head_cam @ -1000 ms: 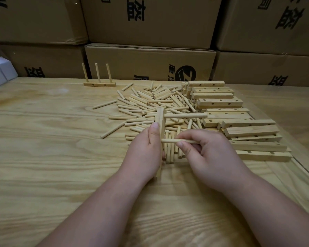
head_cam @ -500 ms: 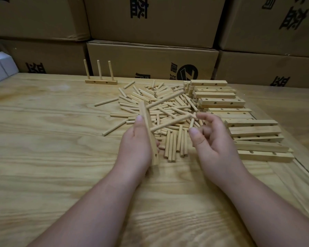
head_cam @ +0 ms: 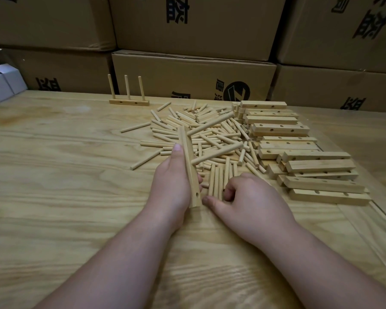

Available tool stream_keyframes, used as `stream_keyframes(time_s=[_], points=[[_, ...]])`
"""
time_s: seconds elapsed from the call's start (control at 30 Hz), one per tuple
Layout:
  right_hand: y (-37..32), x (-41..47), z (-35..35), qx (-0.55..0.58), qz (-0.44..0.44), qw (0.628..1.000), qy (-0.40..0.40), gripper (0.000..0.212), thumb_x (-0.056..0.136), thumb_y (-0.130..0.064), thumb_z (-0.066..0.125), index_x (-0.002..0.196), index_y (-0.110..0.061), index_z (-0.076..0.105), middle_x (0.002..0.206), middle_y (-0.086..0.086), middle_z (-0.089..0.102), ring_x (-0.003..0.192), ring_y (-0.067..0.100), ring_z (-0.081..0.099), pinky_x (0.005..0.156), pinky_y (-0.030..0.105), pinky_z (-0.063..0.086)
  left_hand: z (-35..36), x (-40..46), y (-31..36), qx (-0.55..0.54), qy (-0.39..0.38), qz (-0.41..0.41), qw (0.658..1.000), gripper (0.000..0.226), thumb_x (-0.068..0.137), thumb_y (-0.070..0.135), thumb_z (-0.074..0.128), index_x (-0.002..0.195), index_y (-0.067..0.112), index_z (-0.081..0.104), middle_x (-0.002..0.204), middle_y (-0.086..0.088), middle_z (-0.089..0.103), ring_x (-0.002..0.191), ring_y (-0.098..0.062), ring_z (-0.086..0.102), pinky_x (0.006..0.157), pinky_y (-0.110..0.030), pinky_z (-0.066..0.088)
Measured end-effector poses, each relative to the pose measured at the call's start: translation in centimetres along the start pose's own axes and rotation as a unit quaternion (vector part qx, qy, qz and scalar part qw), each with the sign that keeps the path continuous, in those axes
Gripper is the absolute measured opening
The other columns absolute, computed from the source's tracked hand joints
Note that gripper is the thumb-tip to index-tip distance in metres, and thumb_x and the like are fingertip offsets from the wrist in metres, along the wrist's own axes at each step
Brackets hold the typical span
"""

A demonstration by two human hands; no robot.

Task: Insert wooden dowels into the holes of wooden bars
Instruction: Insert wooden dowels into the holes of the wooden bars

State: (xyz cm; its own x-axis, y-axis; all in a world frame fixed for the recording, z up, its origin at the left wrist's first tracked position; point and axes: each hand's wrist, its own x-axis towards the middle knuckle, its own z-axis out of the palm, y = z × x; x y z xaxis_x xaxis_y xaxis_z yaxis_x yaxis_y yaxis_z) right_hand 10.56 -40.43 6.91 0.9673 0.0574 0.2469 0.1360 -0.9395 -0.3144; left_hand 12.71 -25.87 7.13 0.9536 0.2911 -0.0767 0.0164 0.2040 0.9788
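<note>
Left hand (head_cam: 174,181) grips a bar (head_cam: 190,170) upright on the counter (head_cam: 65,175), two dowels (head_cam: 216,150) seated; right hand (head_cam: 250,197) curls onto the near pile (head_cam: 220,181), grip unclear. Tilting could loosen them.

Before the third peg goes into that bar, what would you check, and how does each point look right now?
1. Left hand grips the bar: ok.
2. Two pegs seated in the bar: ok.
3. Empty hole near the bar's close end, facing the camera: ok.
4. Right hand holds a fresh peg: not ok; its fingers are curled at the loose pegs.
5. Hole free of dust: cannot tell.
</note>
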Motion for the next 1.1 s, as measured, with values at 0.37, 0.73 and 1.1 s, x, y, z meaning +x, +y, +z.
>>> stream_keyframes(time_s=[0.37, 0.73, 1.1], points=[[0.1, 0.2, -1.0, -0.017, 0.027, 0.999, -0.005, 0.027, 0.081, -0.043, 0.053, 0.067, -0.02, 0.06, 0.075, -0.004, 0.057, 0.07, 0.017, 0.057, 0.06, 0.032, 0.05, -0.1, 0.3, -0.4, 0.021, -0.005, 0.018, 1.0, 0.059, 0.101, 0.062, 0.037, 0.072, 0.02, 0.066, 0.055, -0.003, 0.066, 0.044, -0.016, 0.061, 0.042, -0.024, 0.046], [2.5, -0.2, -2.2, 0.167, 0.009, 0.984, 0.065, 0.008, 0.093, -0.035, 0.063, 0.092, -0.036, 0.071, 0.075, -0.019, 0.065, 0.075, -0.003, 0.058, 0.055, 0.01, 0.037, -0.4, 0.6, 0.0, -0.07, 0.02, -0.045, 0.996, 0.054, 0.103, 0.058, 0.041, 0.094, 0.013, 0.069, 0.053, -0.001, 0.062, 0.044, -0.014, 0.057, 0.048, -0.026, 0.046], [3.0, -0.9, -3.4, 0.257, -0.093, 0.962, 0.019, 0.018, 0.09, -0.019, 0.072, 0.102, -0.032, 0.076, 0.094, -0.025, 0.065, 0.085, 0.002, 0.061, 0.07, 0.008, 0.043, -0.9, 0.6, 0.3, -0.117, -0.001, -0.064, 0.991, 0.04, 0.097, 0.057, 0.054, 0.086, 0.021, 0.07, 0.053, 0.003, 0.057, 0.043, -0.012, 0.053, 0.044, -0.027, 0.043]])
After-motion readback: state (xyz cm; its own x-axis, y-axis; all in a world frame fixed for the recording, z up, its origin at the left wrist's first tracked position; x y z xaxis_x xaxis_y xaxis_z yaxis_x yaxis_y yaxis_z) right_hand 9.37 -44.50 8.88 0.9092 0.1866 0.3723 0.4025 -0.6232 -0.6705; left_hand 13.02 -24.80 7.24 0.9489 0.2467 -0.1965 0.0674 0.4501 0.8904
